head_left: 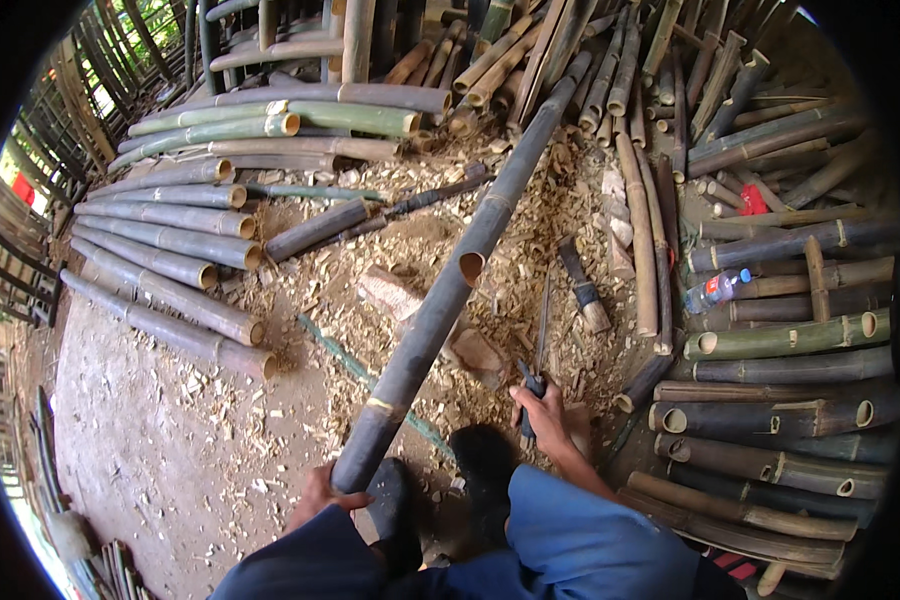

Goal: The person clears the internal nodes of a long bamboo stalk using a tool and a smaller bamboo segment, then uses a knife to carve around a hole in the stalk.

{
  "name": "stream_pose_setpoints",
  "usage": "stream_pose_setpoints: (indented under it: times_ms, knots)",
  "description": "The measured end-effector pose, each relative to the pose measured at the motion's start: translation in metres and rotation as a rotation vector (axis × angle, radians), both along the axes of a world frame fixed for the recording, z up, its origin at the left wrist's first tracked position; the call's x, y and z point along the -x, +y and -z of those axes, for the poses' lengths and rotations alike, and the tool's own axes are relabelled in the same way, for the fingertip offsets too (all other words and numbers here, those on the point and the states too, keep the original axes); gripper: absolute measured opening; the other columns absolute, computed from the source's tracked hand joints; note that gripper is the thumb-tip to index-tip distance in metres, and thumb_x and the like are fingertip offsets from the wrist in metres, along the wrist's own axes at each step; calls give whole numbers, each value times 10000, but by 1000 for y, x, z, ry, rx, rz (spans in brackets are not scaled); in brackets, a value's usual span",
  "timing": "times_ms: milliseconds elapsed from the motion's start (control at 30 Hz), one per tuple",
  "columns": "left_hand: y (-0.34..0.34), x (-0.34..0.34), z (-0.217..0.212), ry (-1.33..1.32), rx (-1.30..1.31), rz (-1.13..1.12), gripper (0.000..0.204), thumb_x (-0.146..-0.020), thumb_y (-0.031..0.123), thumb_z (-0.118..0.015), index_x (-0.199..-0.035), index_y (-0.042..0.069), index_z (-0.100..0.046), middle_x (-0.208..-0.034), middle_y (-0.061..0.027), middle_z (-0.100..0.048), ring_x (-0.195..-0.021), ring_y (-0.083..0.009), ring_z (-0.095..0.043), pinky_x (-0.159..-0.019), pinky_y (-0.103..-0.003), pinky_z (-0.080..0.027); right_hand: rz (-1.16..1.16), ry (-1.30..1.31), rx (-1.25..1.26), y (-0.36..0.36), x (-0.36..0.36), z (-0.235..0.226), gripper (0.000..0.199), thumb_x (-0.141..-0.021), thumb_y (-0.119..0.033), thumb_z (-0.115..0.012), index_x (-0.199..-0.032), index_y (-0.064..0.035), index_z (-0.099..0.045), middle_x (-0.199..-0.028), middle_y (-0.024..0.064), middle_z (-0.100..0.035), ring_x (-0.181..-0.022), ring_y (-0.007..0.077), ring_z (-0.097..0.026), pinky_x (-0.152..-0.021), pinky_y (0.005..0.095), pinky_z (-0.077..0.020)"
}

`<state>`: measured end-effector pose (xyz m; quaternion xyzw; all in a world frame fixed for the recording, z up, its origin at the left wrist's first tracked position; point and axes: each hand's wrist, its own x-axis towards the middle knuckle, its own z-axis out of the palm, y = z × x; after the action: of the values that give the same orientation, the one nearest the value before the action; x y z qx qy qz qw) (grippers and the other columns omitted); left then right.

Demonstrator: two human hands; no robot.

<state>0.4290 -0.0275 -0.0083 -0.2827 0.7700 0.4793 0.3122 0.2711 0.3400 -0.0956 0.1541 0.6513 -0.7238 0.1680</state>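
Note:
A long dark bamboo pole (435,310) slants from the lower left up to the far stacks, with a round hole cut in its side near the middle. My left hand (322,495) is closed round the pole's near end. To the right of the pole, my right hand (542,415) grips the dark handle of a tool with a long, thin, narrow blade (544,318) pointing away from me. The blade's exact kind is unclear. Below the pole lie a wood block (475,355) and another pale block (390,292).
Wood chips (410,245) cover the ground. Several cut bamboo poles (170,240) lie at left, and more, some with holes, are stacked at right (770,415). A plastic bottle (715,290) rests on the right stack. A short dark bamboo-like piece (582,285) lies past my right hand.

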Motion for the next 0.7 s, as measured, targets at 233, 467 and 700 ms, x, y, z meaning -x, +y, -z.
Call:
stream_pose_setpoints:
  times_ms: [233,467,700]
  knots:
    - [19,39,43,481,482,396,1057,-655,461,-930,-1448,-8,-412,-1291,-301,-593,-1169,-455,-616,-990,-501,-519,-104,348,-516,-20,19,-5,361,-937,-331,-766,-991,-44,-553,-724,3,-526,-563,142,-517,-530,330,-433]
    - [88,220,42,326,421,370,805,-758,488,-830,-1243,-54,-484,-1089,-255,-689,-994,-382,-704,-850,-480,-573,-53,214,-25,-77,52,-60,258,-935,-193,-742,-973,-58,-525,-700,18,-545,-498,119,-552,-449,286,-463]
    - [77,152,33,386,635,403,600,-819,420,-789,-1195,47,-506,-1181,-235,-650,-1104,-326,-662,-903,-432,-554,-510,514,-429,-95,27,-136,287,-895,-237,-743,-1009,-21,-591,-846,86,-604,-739,224,-621,-682,392,-513]
